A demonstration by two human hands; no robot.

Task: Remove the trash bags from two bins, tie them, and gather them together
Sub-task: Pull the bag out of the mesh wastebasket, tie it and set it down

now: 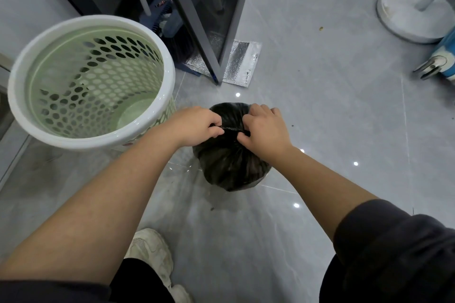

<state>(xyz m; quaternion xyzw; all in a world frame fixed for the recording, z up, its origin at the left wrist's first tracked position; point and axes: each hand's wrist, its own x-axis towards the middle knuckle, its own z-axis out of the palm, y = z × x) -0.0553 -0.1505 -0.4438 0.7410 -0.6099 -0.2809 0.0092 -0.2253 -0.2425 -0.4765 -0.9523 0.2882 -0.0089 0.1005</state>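
**Both hands at the neck of a black trash bag**

A black trash bag (229, 165) sits on the grey tiled floor (320, 110), just right of a green perforated bin (93, 79) with a white rim, which holds no bag. The left hand (197, 123) and right hand (263, 128) each pinch the twisted plastic at the bag's top, fingers curled round it. A pale shoe (150, 251) stands near the viewer.

The left hand (197, 123) and right hand (264, 128) hide the top of the black bag (229, 167). Up and right of them, a white stand (413, 12) is cut off at the edge.
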